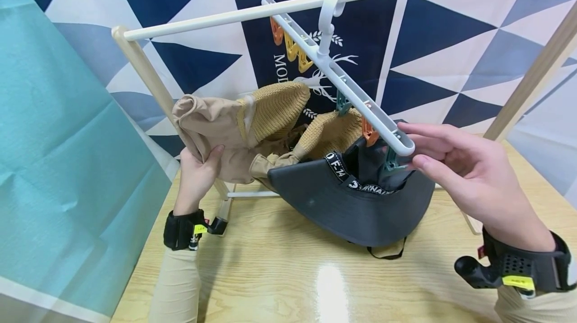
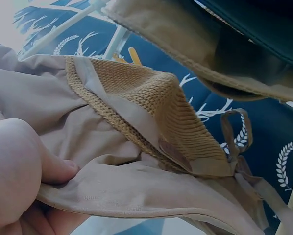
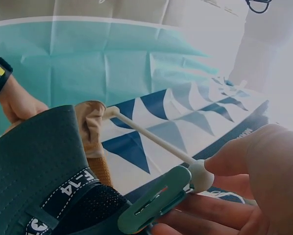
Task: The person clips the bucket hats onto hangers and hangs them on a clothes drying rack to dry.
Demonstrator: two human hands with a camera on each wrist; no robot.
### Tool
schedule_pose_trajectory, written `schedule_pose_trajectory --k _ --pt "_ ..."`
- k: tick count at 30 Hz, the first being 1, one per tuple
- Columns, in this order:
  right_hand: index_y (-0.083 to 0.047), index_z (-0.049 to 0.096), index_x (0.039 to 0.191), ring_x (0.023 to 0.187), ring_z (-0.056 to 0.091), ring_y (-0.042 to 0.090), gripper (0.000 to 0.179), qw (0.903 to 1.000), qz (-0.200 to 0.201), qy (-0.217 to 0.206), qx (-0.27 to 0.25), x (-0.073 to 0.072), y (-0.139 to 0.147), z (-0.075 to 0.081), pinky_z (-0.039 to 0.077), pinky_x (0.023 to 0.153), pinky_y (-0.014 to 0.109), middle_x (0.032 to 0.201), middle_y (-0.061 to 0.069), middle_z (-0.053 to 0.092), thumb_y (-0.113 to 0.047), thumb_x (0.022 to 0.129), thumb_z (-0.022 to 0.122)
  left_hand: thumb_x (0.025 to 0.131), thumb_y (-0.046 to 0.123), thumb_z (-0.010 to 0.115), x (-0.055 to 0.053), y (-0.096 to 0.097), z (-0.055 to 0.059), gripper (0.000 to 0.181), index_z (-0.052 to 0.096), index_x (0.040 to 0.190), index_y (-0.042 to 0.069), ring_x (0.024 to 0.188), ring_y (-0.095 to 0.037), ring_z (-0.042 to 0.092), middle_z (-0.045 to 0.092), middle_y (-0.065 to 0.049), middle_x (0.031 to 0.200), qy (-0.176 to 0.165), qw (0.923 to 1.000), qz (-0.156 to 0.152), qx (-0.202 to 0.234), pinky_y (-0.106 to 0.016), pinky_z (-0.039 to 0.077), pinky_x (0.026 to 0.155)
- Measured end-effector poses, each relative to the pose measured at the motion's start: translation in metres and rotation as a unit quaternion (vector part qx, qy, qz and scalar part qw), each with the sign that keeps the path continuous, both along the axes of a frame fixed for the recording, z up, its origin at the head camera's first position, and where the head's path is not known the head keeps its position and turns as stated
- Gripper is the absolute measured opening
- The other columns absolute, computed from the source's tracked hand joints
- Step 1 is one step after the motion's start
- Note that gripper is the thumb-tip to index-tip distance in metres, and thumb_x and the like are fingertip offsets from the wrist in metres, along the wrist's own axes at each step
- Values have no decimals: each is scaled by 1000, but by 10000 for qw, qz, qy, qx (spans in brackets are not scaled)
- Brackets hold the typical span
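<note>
1. The left hand (image 1: 196,179) is pinching the tan hat (image 1: 276,116) by its fabric edge.
2. The right hand (image 1: 475,170) is grasping the hanger (image 1: 349,85) at its near end.
3. The tan hat is sitting below the hanger, beside 1 dark hat (image 1: 351,208).

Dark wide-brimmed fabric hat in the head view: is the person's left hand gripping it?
No, the left hand pinches smooth beige cloth, apart from the dark hat.

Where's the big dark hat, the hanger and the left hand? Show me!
Dark hat (image 1: 349,209): head view, on its wide brim.
Hanger (image 1: 323,52): head view, mid-bar, where the hook joins.
Left hand (image 1: 197,177): head view, on the middle of the hand.
</note>
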State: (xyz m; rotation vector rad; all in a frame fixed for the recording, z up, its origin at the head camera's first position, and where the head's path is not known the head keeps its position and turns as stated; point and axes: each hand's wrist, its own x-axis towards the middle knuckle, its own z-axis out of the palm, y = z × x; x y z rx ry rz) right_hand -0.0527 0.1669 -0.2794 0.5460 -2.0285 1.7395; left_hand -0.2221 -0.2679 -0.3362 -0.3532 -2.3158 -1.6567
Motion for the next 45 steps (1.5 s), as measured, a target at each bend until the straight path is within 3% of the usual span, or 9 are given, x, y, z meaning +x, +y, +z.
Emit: schedule_pose_trajectory --k 5,15,25,30,37,45 --pt "9 68 147 95 84 12 54 9994 -207 -127 233 1 0 1 63 90 13 119 6 87 25 96 66 109 3 65 -3 -1 -2 32 63 139 -8 107 2 62 68 -28 130 33 9999 118 61 -29 48 105" --pt "6 67 149 95 83 13 54 9989 -254 -298 239 1 1 2 63 87 14 119 7 87 22 98 67 109 2 66 0 -1 -6 32 62 139 -8 111 -2 62 67 -27 131 32 9999 121 45 -29 47 108" --pt "3 66 153 101 82 11 55 9976 -381 -469 348 3 2 0 65 88 15 129 4 85 19 100 67 109 0 63 0 0 -5 38 57 146 -9 133 -23 61 64 -28 142 -44 10000 -15 64 -46 43 128" --pt "1 66 154 103 82 10 55 9963 -465 -531 496 2 2 -1 64 88 15 136 1 82 18 101 67 109 -1 63 3 0 -8 37 58 145 -7 127 -20 63 65 -25 139 -83 9999 28 91 -37 46 118" --pt "2 64 155 106 82 12 56 9977 -248 -579 230 -1 6 0 65 89 16 136 3 82 19 102 65 109 0 64 4 2 -7 35 61 144 -7 122 -9 65 68 -25 137 56 9999 73 124 -31 49 115" --pt "2 63 155 108 81 10 55 9979 -119 -626 68 -5 13 -3 64 90 16 135 2 82 18 103 65 109 -3 62 3 7 -7 39 58 147 -10 137 -32 64 66 -30 143 91 9998 -84 141 -50 43 132"
